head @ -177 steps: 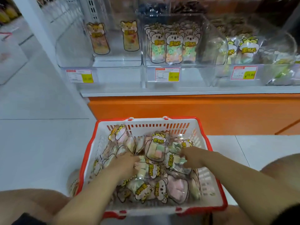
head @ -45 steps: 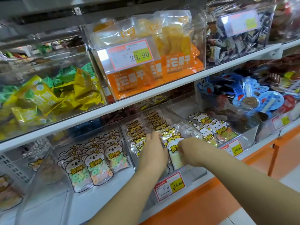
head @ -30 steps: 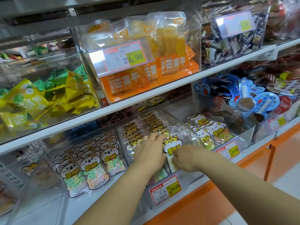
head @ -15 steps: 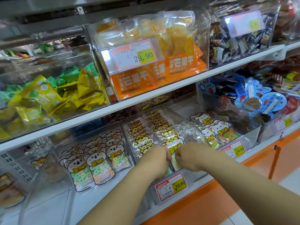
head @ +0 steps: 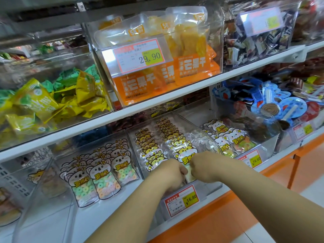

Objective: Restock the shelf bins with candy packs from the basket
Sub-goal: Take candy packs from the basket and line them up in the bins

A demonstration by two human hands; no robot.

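Observation:
The middle clear bin (head: 209,140) on the lower shelf holds two rows of upright candy packs with yellow cartoon animals. My left hand (head: 172,173) curls down into the bin's front over the left row (head: 149,148), its fingertips hidden. My right hand (head: 201,166) is beside it, almost touching, fingers curled round the lower part of the front candy pack (head: 185,154) of the right row. A pale bit of that pack shows between the two hands. The basket is out of view.
A bin of koala ring-candy packs (head: 98,174) stands to the left, a bin of white-bear packs (head: 233,137) to the right. The upper shelf carries mango packs (head: 191,67), yellow-green bags (head: 43,106) and dark sweets (head: 254,41). Blue lollipops (head: 273,106) lie far right. A price tag (head: 181,200) hangs below my hands.
The view went from the basket on the floor up to the shelf. Over the last second my hands slid from the packs' tops to the bin's front and curled closed.

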